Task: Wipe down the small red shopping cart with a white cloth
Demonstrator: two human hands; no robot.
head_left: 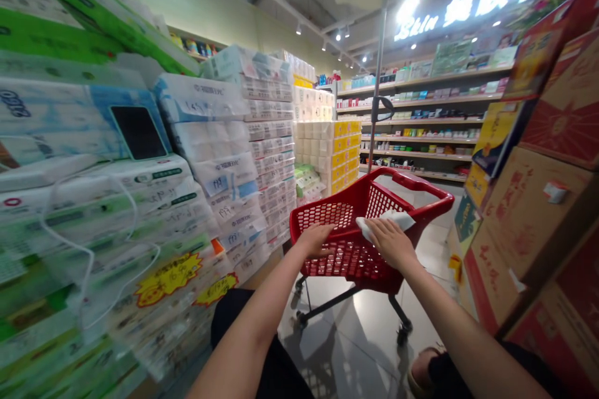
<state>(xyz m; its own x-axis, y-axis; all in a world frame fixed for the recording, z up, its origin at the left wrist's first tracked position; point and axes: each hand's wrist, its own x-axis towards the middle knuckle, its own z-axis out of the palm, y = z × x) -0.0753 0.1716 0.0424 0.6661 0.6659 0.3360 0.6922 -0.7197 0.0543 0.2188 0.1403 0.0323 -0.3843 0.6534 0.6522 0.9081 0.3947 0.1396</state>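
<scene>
A red plastic shopping cart point(369, 255) with perforated walls stands in front of me on a metal frame with wheels. My right hand point(388, 240) presses a white wipe point(401, 219) onto the cart's upper side edge, its fingers laid over the material. To the left of it, my left hand point(319, 240) is at the near side of the basket, fingers stretched out and nothing held. Whether its fingertips touch the cart is hard to tell. A pole point(378, 75) with a pale sign on top rises behind the basket.
Stacked tissue packs point(219, 162) line the left side, with a phone point(138, 131) and a white cable point(88, 249) on them. Cardboard boxes point(538, 218) are piled along the right. Stocked shelves point(416, 124) stand at the back. Tiled floor point(374, 318) runs beneath the cart.
</scene>
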